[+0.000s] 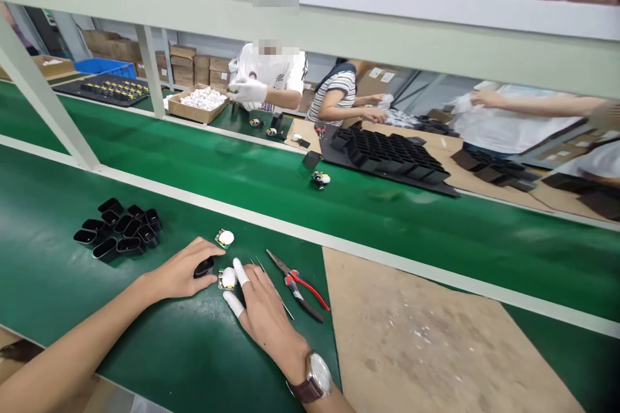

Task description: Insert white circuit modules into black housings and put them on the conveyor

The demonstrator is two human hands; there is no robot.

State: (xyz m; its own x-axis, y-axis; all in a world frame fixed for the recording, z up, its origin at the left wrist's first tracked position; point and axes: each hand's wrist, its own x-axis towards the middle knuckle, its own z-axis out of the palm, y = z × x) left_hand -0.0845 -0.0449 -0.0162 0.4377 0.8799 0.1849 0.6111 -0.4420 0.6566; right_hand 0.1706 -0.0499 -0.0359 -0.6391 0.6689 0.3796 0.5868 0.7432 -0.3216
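My left hand point(186, 269) curls round a small black cup point(204, 266) on the green bench. Just right of it lies a small circuit board with a white round part point(227, 278). The thumb and index finger of my right hand point(259, 303), both in white finger covers, are spread beside that board; whether they touch it is unclear. A second board with a white disc point(225, 238) rests a little farther back. Red-handled pliers point(298, 285) and a thin metal rod point(276, 290) lie right of my right hand. Several black cups point(119, 229) stand grouped at the left.
Brown cardboard point(416, 329) covers the bench at the right. Beyond a white rail point(271, 222) runs a green belt point(232, 174) carrying another board point(320, 179). Co-workers sit across, near a black tray of cups point(387, 155) and a box of white parts point(198, 103). A slanted post point(53, 100) stands left.
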